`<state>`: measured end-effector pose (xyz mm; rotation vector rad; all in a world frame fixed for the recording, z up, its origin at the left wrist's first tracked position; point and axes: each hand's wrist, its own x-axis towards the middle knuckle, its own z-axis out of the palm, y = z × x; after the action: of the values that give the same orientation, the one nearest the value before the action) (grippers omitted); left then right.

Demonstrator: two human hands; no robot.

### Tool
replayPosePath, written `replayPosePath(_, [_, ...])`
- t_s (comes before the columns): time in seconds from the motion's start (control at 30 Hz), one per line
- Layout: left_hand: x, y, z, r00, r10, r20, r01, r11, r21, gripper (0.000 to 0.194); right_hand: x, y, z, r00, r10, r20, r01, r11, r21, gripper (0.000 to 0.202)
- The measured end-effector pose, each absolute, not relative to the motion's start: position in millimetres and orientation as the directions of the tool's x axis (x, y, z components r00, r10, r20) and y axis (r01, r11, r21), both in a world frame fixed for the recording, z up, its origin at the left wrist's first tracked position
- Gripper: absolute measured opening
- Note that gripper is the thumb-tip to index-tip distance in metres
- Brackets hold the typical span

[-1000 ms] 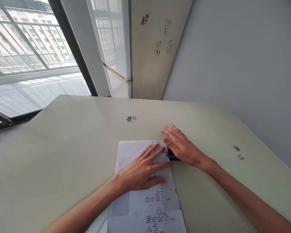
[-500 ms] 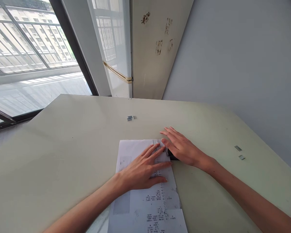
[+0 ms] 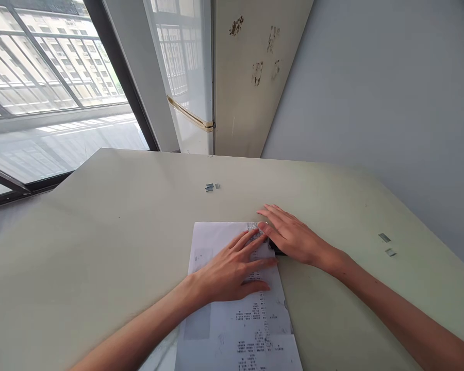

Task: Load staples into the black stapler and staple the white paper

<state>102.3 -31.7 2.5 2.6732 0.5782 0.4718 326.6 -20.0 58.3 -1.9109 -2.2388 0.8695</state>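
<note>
One left hand (image 3: pixel 235 273) lies spread wide on the printed paper (image 3: pixel 195 355), which rests on the table (image 3: pixel 100 247) before the person; its sheets cannot be counted. One right hand (image 3: pixel 294 237), fingers extended, covers most of one black object (image 3: pixel 277 250) at the paper's right edge. Two small strips (image 3: pixel 384 237) lie well right; beyond the paper sits one little cluster of strips (image 3: pixel 209 187).

I see a broad passage over the table (image 3: pixel 112 252) to the left of the papers (image 3: pixel 251 325). On them, the left hand (image 3: pixel 234 270) blocks me; at their far right corner, the right hand (image 3: pixel 292 234) over a black tool (image 3: pixel 277 250) also blocks. Beyond the papers, I can pass above low metal strips (image 3: pixel 209 187).
</note>
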Motion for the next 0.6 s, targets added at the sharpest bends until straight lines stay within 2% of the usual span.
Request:
replayPosePath(0.4, [103.1, -32.2, 1.7, 0.854, 0.446, 0.266, 0.316, -0.853, 0.416, 0.053, 326.2, -17.6, 55.5, -0.236, 0.919, -0.317, 0.903, 0.088, -0.42, 0.075])
replayPosePath(0.6, [102.0, -32.3, -0.3, 0.859, 0.448, 0.248, 0.321, -0.848, 0.422, 0.054, 329.2, -18.6, 59.3, -0.225, 0.915, -0.334, 0.868, 0.033, -0.495, 0.074])
